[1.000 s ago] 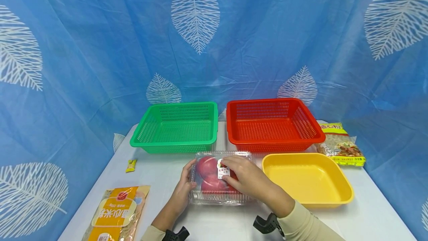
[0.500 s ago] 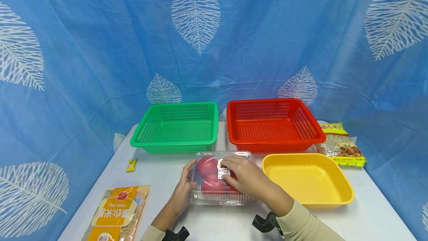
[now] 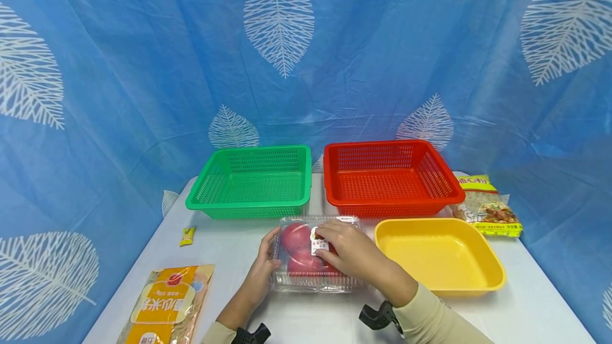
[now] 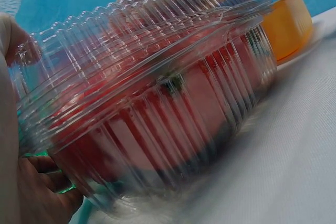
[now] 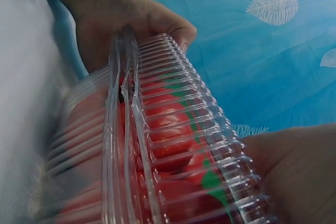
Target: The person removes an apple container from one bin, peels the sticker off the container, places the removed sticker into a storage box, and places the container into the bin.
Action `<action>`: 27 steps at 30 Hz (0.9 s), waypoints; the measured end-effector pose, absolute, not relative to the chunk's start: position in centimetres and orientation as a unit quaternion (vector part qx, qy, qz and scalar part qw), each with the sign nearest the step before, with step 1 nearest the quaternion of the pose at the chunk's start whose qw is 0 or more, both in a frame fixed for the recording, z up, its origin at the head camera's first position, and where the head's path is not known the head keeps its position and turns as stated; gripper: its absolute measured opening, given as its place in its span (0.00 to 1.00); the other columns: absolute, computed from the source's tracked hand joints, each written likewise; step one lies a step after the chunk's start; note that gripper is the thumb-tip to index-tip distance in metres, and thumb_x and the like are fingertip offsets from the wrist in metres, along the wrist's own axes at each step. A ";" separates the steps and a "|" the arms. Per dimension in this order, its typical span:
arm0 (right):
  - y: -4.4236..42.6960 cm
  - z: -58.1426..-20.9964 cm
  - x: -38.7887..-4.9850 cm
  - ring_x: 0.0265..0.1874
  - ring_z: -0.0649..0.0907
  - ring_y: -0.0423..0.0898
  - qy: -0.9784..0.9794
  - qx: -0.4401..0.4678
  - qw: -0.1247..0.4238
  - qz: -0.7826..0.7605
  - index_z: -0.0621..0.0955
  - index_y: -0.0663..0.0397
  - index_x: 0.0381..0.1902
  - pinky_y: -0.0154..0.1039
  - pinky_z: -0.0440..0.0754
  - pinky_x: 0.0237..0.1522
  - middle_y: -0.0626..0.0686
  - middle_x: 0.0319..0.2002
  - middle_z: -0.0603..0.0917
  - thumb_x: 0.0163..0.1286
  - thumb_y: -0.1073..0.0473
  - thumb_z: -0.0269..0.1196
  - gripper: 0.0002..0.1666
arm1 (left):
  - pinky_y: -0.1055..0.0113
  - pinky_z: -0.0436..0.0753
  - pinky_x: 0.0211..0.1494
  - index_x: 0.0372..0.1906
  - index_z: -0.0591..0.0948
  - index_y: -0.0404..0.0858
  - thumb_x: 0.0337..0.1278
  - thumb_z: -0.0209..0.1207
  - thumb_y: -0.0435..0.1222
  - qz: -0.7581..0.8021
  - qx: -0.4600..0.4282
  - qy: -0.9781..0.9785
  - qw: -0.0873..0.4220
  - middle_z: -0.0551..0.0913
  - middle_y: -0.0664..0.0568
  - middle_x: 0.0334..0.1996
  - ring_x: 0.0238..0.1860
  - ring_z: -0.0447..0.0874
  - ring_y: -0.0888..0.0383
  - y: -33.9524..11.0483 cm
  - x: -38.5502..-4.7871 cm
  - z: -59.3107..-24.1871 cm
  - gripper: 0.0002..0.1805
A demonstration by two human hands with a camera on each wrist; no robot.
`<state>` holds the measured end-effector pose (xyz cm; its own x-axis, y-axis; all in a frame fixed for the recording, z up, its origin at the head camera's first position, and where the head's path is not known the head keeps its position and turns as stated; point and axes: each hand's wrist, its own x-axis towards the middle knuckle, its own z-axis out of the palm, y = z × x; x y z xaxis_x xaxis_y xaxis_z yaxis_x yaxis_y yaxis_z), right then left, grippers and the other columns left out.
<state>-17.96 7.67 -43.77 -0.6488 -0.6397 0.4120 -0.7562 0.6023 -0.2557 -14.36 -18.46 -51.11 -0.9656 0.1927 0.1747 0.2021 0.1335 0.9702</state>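
Note:
In the head view a clear plastic clamshell box [image 3: 313, 281] with red tomatoes [image 3: 295, 239] inside is on the white table, its lid down. My left hand [image 3: 260, 272] grips the box's left side, thumb near the lid edge and the other fingers [image 4: 50, 184] around the lower corner. My right hand [image 3: 354, 251] rests on top of the lid, its thumb and fingertips touching the right edge of a white sticker label [image 3: 319, 243]. A gap shows between that thumb and the index finger. A green tomato stem [image 4: 170, 83] shows through the ribbed wall in the left wrist view.
A green basket [image 3: 260, 211] and a red basket [image 3: 392, 209] stand behind the box. To the right are a yellow tub [image 3: 430, 291] and a noodle bag [image 3: 492, 211]. An orange-labelled bag [image 3: 164, 304] and a small yellow packet [image 3: 187, 236] lie left.

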 end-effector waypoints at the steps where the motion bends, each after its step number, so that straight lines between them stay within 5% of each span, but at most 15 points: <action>1: 7.7 -43.8 -18.0 0.61 0.83 0.54 -0.884 0.395 0.141 0.206 0.86 0.57 0.59 0.52 0.75 0.66 0.54 0.57 0.87 0.69 0.49 0.74 0.26 | 0.28 0.36 0.73 0.84 0.54 0.46 0.57 0.41 0.28 -0.646 -0.130 -0.752 0.003 0.40 0.33 0.83 0.81 0.30 0.30 -18.5 -14.4 -51.1 0.45; 27: 7.4 -43.8 -17.9 0.60 0.84 0.54 -0.884 0.403 0.146 0.187 0.87 0.59 0.57 0.51 0.76 0.65 0.55 0.55 0.88 0.68 0.53 0.75 0.24 | 0.28 0.36 0.73 0.83 0.54 0.43 0.57 0.41 0.28 -0.636 -0.126 -0.761 0.005 0.39 0.31 0.83 0.80 0.30 0.28 -18.5 -14.3 -51.0 0.44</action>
<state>-17.89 7.40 -43.82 -0.6332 -0.6571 0.4091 -0.7664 0.6062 -0.2126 -14.30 -18.49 -51.02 -0.9679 0.1857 0.1691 0.1993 0.1579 0.9671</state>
